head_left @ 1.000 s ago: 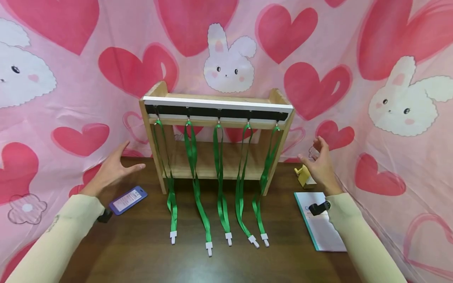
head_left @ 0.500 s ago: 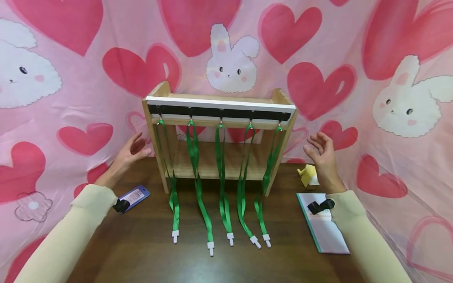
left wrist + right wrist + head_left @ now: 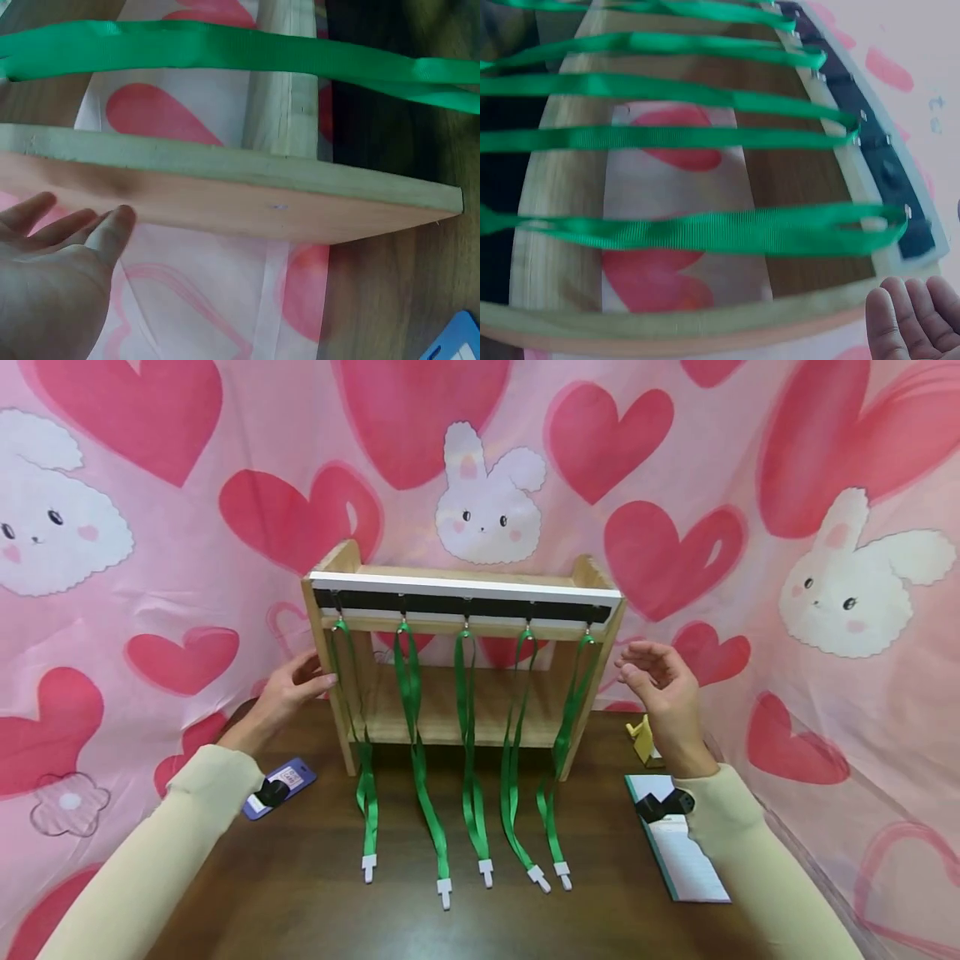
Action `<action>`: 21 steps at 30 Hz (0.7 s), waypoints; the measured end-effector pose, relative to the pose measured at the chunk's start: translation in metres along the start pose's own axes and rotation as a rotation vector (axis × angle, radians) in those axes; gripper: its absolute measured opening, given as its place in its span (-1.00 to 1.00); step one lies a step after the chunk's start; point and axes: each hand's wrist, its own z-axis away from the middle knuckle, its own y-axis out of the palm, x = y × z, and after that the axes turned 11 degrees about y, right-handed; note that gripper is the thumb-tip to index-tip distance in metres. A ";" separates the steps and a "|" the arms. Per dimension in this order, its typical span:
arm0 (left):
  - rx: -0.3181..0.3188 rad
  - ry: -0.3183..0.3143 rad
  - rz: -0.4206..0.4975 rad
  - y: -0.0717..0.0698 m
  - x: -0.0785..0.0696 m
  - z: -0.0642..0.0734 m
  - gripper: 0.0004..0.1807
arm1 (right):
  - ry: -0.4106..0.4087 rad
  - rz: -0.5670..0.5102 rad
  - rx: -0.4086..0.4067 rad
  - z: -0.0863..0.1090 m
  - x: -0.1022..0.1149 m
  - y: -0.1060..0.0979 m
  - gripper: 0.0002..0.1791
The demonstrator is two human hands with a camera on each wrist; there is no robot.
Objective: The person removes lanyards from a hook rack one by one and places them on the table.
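Observation:
A wooden shelf rack point(image 3: 465, 578) stands at the back of the table, with a black hook strip point(image 3: 431, 604) along its white front rail. Several green lanyards point(image 3: 412, 693) hang from its hooks, their white clips point(image 3: 445, 893) lying on the table. My left hand point(image 3: 288, 693) is at the rack's left side panel, fingers relaxed; in the left wrist view the fingertips point(image 3: 120, 217) are right at the panel. My right hand point(image 3: 663, 689) is just outside the right side panel, fingers loosely bent and holding nothing. In the right wrist view its fingers point(image 3: 922, 311) are beside the rail's end.
A blue card holder point(image 3: 292, 774) lies on the table at left, partly behind the left wrist camera. On the right are a small yellow house-shaped object point(image 3: 643, 742) and a teal-edged notepad point(image 3: 686, 852). A pink heart-and-bunny cloth point(image 3: 555, 518) covers the walls behind.
Both hands have moved inward to the rack's two sides, the left one reaching its side panel. The rack and the lanyards look unchanged.

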 end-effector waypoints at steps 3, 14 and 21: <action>0.007 0.018 -0.047 0.001 0.001 0.000 -0.34 | -0.016 0.114 -0.019 0.002 0.001 0.008 -0.63; 0.004 -0.040 -0.248 0.002 -0.002 -0.003 -0.33 | 0.017 0.217 -0.052 -0.006 -0.002 0.023 -0.57; 0.012 -0.060 -0.303 0.003 -0.003 -0.006 -0.31 | -0.009 0.206 -0.077 -0.010 -0.008 0.033 -0.58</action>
